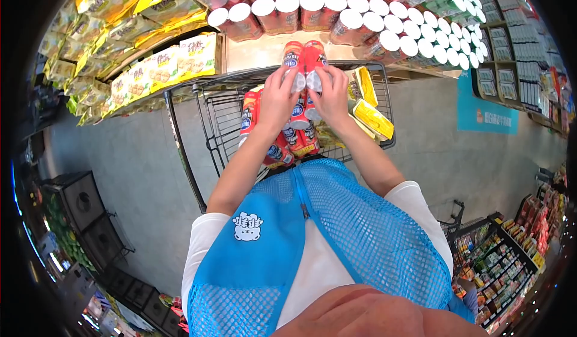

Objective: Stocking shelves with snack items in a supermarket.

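My left hand point(278, 94) grips one of two red canisters side by side, the left canister point(293, 55), around its pale lower end. The right canister point(315, 55) is in my right hand point(332, 94). Both canisters are above the far rim of a black wire shopping cart point(216, 111), close to the shelf. Below my hands, several more red canisters point(299, 141) lie in the cart, partly hidden by my forearms. Yellow packages point(373, 118) sit at the cart's right side. Whether the two held canisters are joined I cannot tell.
Rows of white-lidded canisters point(311, 14) stand on the wooden shelf point(270, 50) ahead. Yellow boxes point(196, 57) and bagged snacks point(108, 3) fill the left. Grey floor point(423, 116) surrounds the cart. Another cart point(469, 233) and a low display rack point(500, 265) are at lower right.
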